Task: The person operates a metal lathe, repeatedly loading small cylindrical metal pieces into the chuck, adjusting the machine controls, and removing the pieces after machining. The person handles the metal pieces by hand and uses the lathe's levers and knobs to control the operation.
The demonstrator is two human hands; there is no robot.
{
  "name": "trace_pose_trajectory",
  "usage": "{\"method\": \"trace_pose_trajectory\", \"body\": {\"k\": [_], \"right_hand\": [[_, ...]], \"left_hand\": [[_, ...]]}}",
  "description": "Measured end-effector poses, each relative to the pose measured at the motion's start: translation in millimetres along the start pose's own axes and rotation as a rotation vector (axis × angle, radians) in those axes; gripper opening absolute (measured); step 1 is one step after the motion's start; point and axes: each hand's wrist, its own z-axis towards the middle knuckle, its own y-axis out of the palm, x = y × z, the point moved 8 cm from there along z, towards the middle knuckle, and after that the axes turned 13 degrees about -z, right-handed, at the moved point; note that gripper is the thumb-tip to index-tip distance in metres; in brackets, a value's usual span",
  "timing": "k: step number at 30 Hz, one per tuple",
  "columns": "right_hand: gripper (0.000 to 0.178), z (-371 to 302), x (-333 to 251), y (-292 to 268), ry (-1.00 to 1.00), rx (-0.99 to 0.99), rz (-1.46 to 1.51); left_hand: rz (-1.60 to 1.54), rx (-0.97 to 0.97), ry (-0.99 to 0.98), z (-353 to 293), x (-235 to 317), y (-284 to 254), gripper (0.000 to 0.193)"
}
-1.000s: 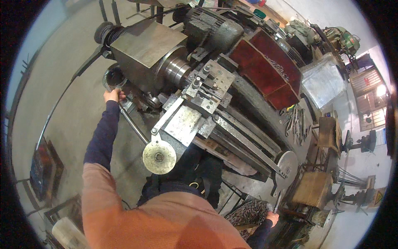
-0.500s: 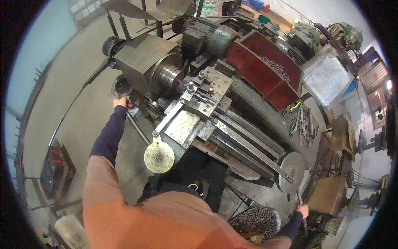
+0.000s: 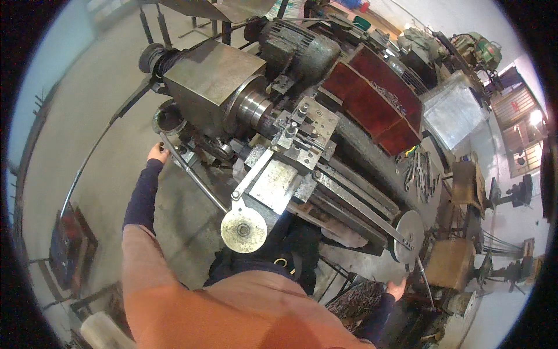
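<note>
My left hand (image 3: 158, 153) is curled beside the upper end of a long steel lever (image 3: 200, 186). A small dark spot shows at its fingers, too small to name. The lever runs down toward a round brass-coloured disc (image 3: 244, 230) on the lathe's cross slide (image 3: 273, 185). My right hand (image 3: 396, 288), fingers apart and holding nothing, is left of a thin metal handle (image 3: 425, 281). That handle hangs below a grey round plate (image 3: 408, 238) at the right end of the lathe bed. Close to this hand lies a heap of small metal parts (image 3: 354, 301), partly hidden by my arm.
The lathe headstock (image 3: 212, 72) with its shiny chuck (image 3: 254, 109) stands ahead, a motor (image 3: 296, 49) behind it. Farther right are a red metal tray (image 3: 375, 102), several wrenches (image 3: 419, 171) and a silvery sheet-metal box (image 3: 453, 110). A dark red box (image 3: 71, 247) stands at far left.
My left hand has come off the lever and moved slightly left and down. My right hand has let go of the thin handle and moved left, toward the metal parts.
</note>
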Motion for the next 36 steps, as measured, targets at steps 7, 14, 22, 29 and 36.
{"method": "trace_pose_trajectory", "body": {"k": [7, 14, 22, 29, 36], "right_hand": [[0.043, -43, -64, -35, -0.130, -0.021, -0.044], [0.033, -24, -154, -88, -0.547, 0.105, 0.161], [0.035, -116, -402, -213, -1.196, 0.141, 0.543], [0.033, -278, -588, -220, -1.901, 0.248, 0.632], [0.021, -313, -659, -154, -1.641, -0.055, -0.029]], "left_hand": [[0.179, -0.084, -0.248, -15, 30, 48, 0.038], [0.486, -0.385, -0.082, -2, -19, 95, 0.032], [0.421, -0.388, 0.054, -12, -1, 56, 0.030], [0.172, 0.107, 0.336, -30, 105, -170, 0.028], [0.465, 0.284, -0.170, -55, -65, -290, 0.048]]}}
